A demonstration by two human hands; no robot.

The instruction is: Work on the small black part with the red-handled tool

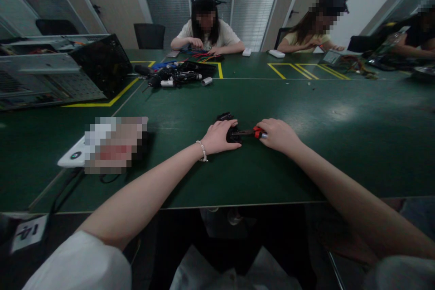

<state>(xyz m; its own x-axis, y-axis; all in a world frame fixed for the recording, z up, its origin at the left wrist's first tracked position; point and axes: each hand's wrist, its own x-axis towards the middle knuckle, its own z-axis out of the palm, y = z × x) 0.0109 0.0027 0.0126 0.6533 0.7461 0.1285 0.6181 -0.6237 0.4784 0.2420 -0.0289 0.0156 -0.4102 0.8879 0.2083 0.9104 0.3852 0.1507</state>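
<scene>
My left hand [219,138] is closed around a small black part [233,135], pressing it to the green tabletop; its exact kind I cannot make out. A bracelet circles that wrist. In my right hand [277,133] is a pair of long-nose pliers [258,132] with red handles. Their dark jaws point left and reach the black part between my left thumb and fingers. Whether the jaws grip it or only touch it does not show. More of the black part sticks out beyond my left fingers.
A pile of black cables [176,74] lies ahead, with a small white cylinder [207,81] beside it. An open computer case [50,72] stands at the left. Nearer is a white device [73,156] with a cable. Several people work across the green table [288,176].
</scene>
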